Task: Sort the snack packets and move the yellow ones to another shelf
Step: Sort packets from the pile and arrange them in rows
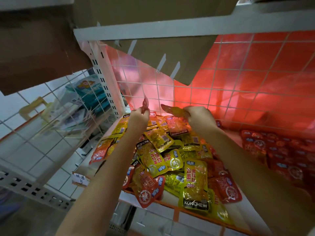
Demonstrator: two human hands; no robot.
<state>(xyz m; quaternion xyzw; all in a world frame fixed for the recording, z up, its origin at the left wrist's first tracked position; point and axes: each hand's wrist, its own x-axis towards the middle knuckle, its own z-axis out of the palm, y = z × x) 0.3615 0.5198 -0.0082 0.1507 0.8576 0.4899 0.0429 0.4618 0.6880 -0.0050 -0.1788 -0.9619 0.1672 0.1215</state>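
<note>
A heap of yellow snack packets (196, 183) mixed with red snack packets (144, 189) lies on a white shelf (172, 200). Both my arms reach to the back of the heap. My left hand (139, 115) pinches a red packet (145, 103) and holds it upright above the pile. My right hand (198, 116) grips a yellowish packet (173, 110) by one end, lifted clear of the pile near the wire grid.
A white wire grid (213, 86) with a red backing closes the shelf's rear. Red packets (289, 150) fill the right section. A cardboard box (162, 53) hangs overhead. The neighbouring shelf on the left holds teal boxes (88, 92) behind a side grid.
</note>
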